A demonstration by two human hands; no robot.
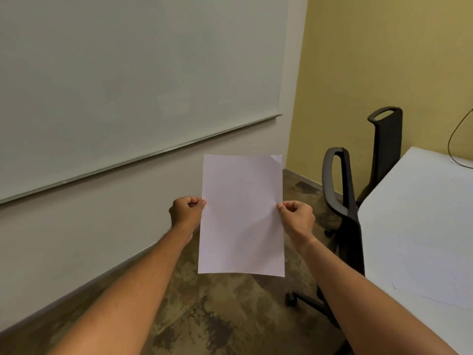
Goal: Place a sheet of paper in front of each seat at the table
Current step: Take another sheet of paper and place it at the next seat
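Observation:
A white sheet of paper (pixel 242 213) hangs upright in the air in front of me, above the carpet. My left hand (pixel 186 210) pinches its left edge about halfway up. My right hand (pixel 298 217) pinches the right edge at the same height. The sheet's top right corner is slightly curled. The white table (pixel 419 221) lies to my right, and another sheet (pixel 425 254) rests flat on it near its left edge. Two black office chairs, the nearer chair (pixel 341 201) and the farther chair (pixel 386 139), stand along the table's left side.
A large whiteboard (pixel 128 80) covers the wall on the left, with a yellow wall (pixel 371 60) behind the chairs. A thin dark cable (pixel 458 139) loops onto the table's far end. Patterned brown carpet (pixel 204 316) runs between the whiteboard wall and the chairs.

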